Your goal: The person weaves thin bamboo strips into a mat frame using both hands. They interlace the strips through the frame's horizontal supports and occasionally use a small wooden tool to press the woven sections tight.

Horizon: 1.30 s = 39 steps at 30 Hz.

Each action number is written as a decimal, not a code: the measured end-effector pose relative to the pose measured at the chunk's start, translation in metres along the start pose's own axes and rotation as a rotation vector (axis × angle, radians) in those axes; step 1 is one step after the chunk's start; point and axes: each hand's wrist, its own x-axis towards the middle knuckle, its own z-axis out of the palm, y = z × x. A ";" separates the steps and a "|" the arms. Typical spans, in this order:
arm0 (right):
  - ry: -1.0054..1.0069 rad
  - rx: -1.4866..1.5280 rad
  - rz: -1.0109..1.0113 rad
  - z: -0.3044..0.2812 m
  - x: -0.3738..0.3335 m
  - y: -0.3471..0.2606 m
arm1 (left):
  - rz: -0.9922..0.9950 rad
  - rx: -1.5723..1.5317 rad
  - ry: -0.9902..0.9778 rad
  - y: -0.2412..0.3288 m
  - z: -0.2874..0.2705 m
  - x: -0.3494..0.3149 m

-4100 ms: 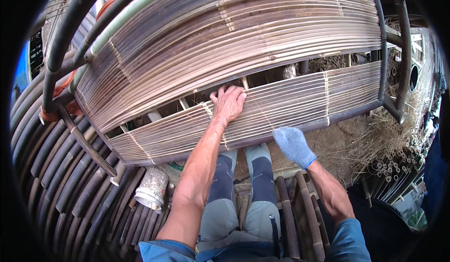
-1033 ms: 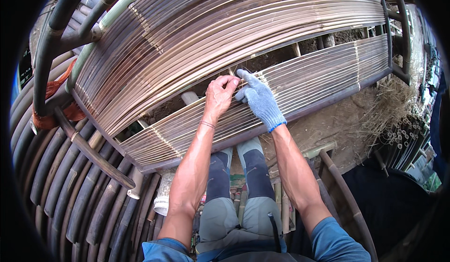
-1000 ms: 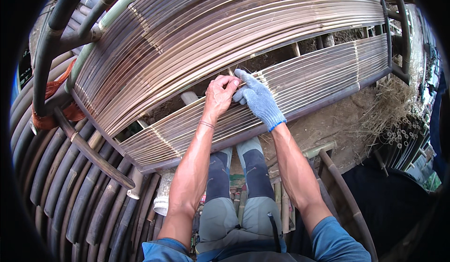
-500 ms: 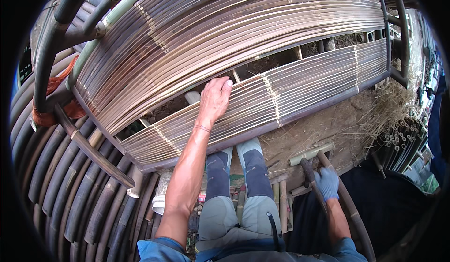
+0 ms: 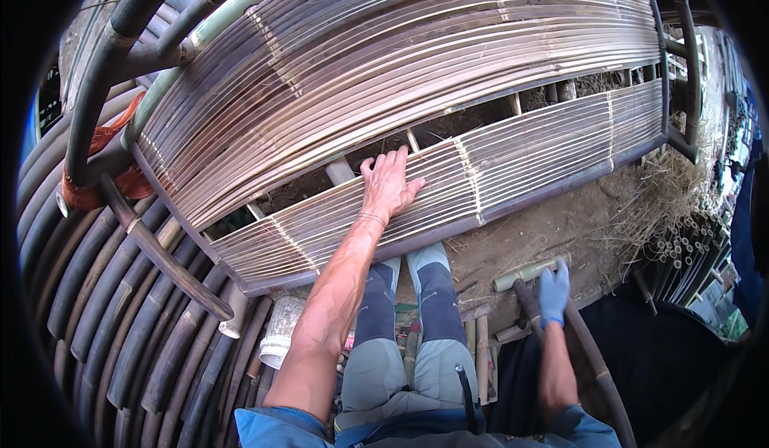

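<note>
My bare left hand (image 5: 388, 183) lies on the front slat panel (image 5: 545, 131) of a bamboo bench. Its thumb is spread to the right and its fingers bend over the panel's far edge at the gap; it appears to hold nothing. Beyond the gap stretches a wider slat panel (image 5: 400, 71), tied with pale bindings. At the lower right my right hand (image 5: 553, 294), in a blue-grey glove, is open with fingers pointing forward. It is over a frame of bamboo poles (image 5: 597, 356) with a lighter crosspiece (image 5: 525, 273); whether it touches them I cannot tell.
Dark bamboo poles (image 5: 132, 304) are stacked at the left. A white bucket (image 5: 280, 332) stands by my left forearm. Bench arm poles (image 5: 100, 71) rise at the far left, wrapped in orange-red strands (image 5: 132, 183). Straw (image 5: 653, 199) and cut bamboo ends (image 5: 685, 244) lie at the right.
My left hand has shifted slightly right along the panel edge, and its fingers and thumb have spread. My gloved right hand has moved forward and its fingers have straightened. The view has shifted a little.
</note>
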 end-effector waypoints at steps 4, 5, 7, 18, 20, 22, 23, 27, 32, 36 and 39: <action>-0.002 -0.107 -0.334 0.101 0.052 -0.192 | -0.071 -0.088 0.033 -0.004 0.002 0.001; 0.155 -0.107 -0.526 0.126 0.056 -0.214 | -0.059 -0.104 0.049 -0.003 0.005 0.002; 0.280 -0.161 -0.693 0.165 0.065 -0.238 | -0.058 -0.088 0.004 0.000 0.005 0.005; -0.179 -0.380 -0.760 0.180 0.092 -0.250 | -0.079 -0.075 0.002 -0.001 0.005 0.008; -0.309 -0.380 -0.917 0.178 0.105 -0.229 | -0.074 -0.077 0.005 0.002 0.005 0.005; -0.581 -0.263 -0.737 0.149 0.111 -0.246 | -0.080 -0.071 0.019 0.001 0.002 0.004; -0.653 -0.197 -0.628 0.132 0.112 -0.256 | -0.085 -0.036 -0.009 0.003 -0.001 0.003; -0.474 0.228 -0.767 0.073 0.119 -0.289 | -0.055 -0.003 0.041 0.002 0.004 -0.003; -0.276 0.056 -0.909 0.042 0.148 -0.302 | 0.025 0.019 0.154 0.001 0.008 -0.004; -0.507 -0.819 -0.894 0.070 0.103 -0.227 | 0.014 0.017 0.135 0.002 0.007 -0.003; -0.420 -0.254 -1.115 0.103 0.028 -0.263 | 0.015 0.007 0.123 0.005 0.008 -0.002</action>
